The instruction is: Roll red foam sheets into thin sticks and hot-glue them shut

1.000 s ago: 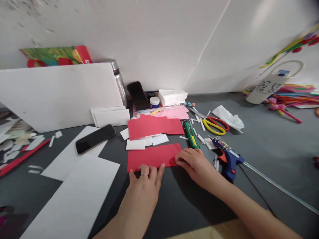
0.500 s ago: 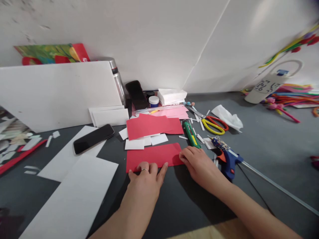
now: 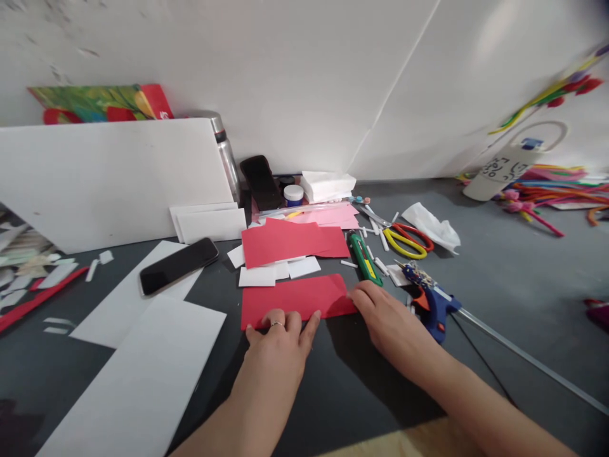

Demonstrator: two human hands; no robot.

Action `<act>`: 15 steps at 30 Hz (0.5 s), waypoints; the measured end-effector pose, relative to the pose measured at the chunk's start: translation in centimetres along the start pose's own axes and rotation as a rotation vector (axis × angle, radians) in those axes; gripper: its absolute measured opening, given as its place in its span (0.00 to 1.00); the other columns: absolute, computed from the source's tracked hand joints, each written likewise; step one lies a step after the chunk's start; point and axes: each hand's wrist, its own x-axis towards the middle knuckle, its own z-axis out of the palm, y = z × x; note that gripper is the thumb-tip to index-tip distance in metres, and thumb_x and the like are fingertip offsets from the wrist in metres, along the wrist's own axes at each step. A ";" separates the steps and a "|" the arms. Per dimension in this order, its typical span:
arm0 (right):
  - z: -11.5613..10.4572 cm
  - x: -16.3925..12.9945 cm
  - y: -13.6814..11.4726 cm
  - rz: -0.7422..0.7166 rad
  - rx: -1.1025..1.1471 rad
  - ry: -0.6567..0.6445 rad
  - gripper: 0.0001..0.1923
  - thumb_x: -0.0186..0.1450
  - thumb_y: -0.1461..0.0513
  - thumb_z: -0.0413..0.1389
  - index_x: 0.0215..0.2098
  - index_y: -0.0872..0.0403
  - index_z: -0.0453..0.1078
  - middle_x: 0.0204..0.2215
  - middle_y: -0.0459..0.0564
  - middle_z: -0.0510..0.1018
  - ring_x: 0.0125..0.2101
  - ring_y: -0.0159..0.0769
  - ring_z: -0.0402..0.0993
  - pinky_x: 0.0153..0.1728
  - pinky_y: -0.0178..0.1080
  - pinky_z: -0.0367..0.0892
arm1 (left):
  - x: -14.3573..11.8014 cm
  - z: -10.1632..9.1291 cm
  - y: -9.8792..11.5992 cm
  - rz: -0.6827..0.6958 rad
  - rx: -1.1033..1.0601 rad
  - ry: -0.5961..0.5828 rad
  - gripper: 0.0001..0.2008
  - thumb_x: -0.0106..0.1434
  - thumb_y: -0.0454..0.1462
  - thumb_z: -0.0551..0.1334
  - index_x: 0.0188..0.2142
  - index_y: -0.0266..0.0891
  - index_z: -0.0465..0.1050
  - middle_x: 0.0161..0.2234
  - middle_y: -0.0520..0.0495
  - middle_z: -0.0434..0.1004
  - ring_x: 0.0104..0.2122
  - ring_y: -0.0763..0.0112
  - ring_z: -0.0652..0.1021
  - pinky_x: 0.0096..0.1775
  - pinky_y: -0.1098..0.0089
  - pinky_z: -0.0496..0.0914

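Observation:
A red sheet of paper (image 3: 295, 295) lies lengthwise on the dark table, its right end slightly raised or uneven. My left hand (image 3: 276, 343), with a ring on one finger, presses on the sheet's near edge, its bent fingers and thumb apart. At the right end, my right hand (image 3: 380, 317) has its fingers closed together at the sheet; the fingertips are partly hidden. Just beyond that hand lies a green utility knife (image 3: 365, 257). More red paper (image 3: 285, 242) rests on white pieces (image 3: 257, 276) behind the sheet.
To the right are a blue glue gun (image 3: 438, 311) with a long clear stick, scissors (image 3: 406, 241) and a crumpled tissue (image 3: 431, 223). White sheets (image 3: 143, 374) and a phone (image 3: 178, 266) lie to the left. A white board (image 3: 114, 181) and a steel bottle (image 3: 228, 158) stand behind.
My right hand has shifted slightly to the right along the red sheet's end. My left hand stays pressed on the near edge.

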 end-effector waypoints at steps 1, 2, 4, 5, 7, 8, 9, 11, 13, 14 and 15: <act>-0.4 -0.3 -0.1 -0.012 0.020 0.045 0.24 0.56 0.80 0.43 0.44 0.56 0.67 0.42 0.58 0.72 0.42 0.45 0.71 0.43 0.44 0.70 | 0.0 -0.1 0.0 -0.003 0.000 -0.001 0.34 0.66 0.30 0.58 0.67 0.56 0.56 0.36 0.42 0.72 0.36 0.52 0.76 0.28 0.56 0.77; -0.8 -0.5 -0.4 -0.030 0.035 0.092 0.24 0.57 0.79 0.44 0.46 0.57 0.67 0.44 0.58 0.73 0.44 0.45 0.71 0.44 0.44 0.70 | -0.1 -0.1 0.0 -0.003 -0.001 -0.003 0.33 0.66 0.30 0.58 0.67 0.55 0.56 0.36 0.42 0.71 0.36 0.53 0.76 0.28 0.56 0.77; -1.6 -1.0 -1.1 -0.083 0.059 0.153 0.23 0.60 0.78 0.44 0.48 0.57 0.68 0.46 0.59 0.73 0.46 0.45 0.70 0.47 0.44 0.69 | -0.1 -0.3 -0.1 -0.001 -0.004 -0.006 0.33 0.66 0.30 0.58 0.67 0.55 0.57 0.36 0.42 0.71 0.36 0.53 0.76 0.29 0.57 0.77; -1.9 -1.2 -1.5 -0.120 0.071 0.159 0.23 0.62 0.77 0.43 0.49 0.57 0.69 0.45 0.58 0.74 0.45 0.45 0.71 0.48 0.44 0.69 | -0.1 -0.3 -0.1 -0.001 -0.005 -0.007 0.33 0.66 0.30 0.58 0.67 0.55 0.57 0.36 0.42 0.71 0.36 0.54 0.76 0.29 0.57 0.76; -2.1 -1.3 -2.3 -0.188 0.081 0.143 0.21 0.65 0.76 0.43 0.49 0.59 0.70 0.44 0.58 0.76 0.43 0.44 0.72 0.46 0.43 0.70 | -0.1 -0.3 -0.2 0.000 -0.003 -0.004 0.33 0.66 0.30 0.58 0.67 0.56 0.56 0.36 0.43 0.71 0.36 0.55 0.75 0.28 0.59 0.76; -2.0 -1.2 -2.7 -0.213 0.079 0.130 0.20 0.66 0.75 0.43 0.49 0.60 0.71 0.43 0.58 0.77 0.41 0.44 0.72 0.44 0.44 0.71 | -0.1 -0.3 -0.2 0.001 0.002 0.000 0.33 0.66 0.30 0.58 0.67 0.56 0.56 0.36 0.44 0.71 0.35 0.55 0.75 0.28 0.59 0.76; -1.8 -1.1 -2.9 -0.230 0.074 0.120 0.18 0.67 0.74 0.44 0.49 0.61 0.72 0.43 0.59 0.77 0.40 0.44 0.72 0.43 0.45 0.71 | -0.1 -0.3 -0.3 0.002 0.011 0.005 0.33 0.66 0.30 0.58 0.67 0.56 0.56 0.35 0.44 0.71 0.35 0.55 0.75 0.28 0.60 0.76; -1.2 -0.7 -3.2 -0.256 0.060 0.105 0.17 0.69 0.72 0.44 0.49 0.63 0.72 0.42 0.60 0.78 0.39 0.45 0.72 0.40 0.46 0.71 | 0.0 -0.1 -0.3 0.007 0.024 0.014 0.33 0.66 0.30 0.57 0.67 0.56 0.56 0.36 0.44 0.71 0.35 0.55 0.76 0.28 0.59 0.76; -0.4 -0.3 -3.3 -0.275 0.035 0.091 0.17 0.70 0.71 0.44 0.50 0.64 0.72 0.41 0.61 0.78 0.39 0.45 0.72 0.39 0.47 0.71 | 0.1 0.0 -0.3 0.007 0.029 0.022 0.32 0.66 0.30 0.57 0.67 0.56 0.56 0.36 0.44 0.71 0.35 0.55 0.76 0.28 0.58 0.76; -0.1 -0.1 -3.3 -0.283 0.019 0.087 0.17 0.71 0.71 0.44 0.50 0.64 0.72 0.41 0.61 0.78 0.39 0.45 0.71 0.39 0.47 0.71 | 0.1 0.1 -0.3 0.008 0.025 0.024 0.32 0.66 0.30 0.57 0.67 0.56 0.56 0.36 0.44 0.71 0.35 0.56 0.76 0.28 0.59 0.76; 0.1 0.1 -3.3 -0.291 0.002 0.084 0.17 0.71 0.70 0.44 0.49 0.64 0.72 0.41 0.61 0.78 0.39 0.45 0.71 0.39 0.47 0.70 | 0.1 0.2 -0.3 0.010 0.018 0.028 0.32 0.66 0.30 0.57 0.67 0.55 0.56 0.35 0.44 0.71 0.34 0.56 0.75 0.27 0.60 0.76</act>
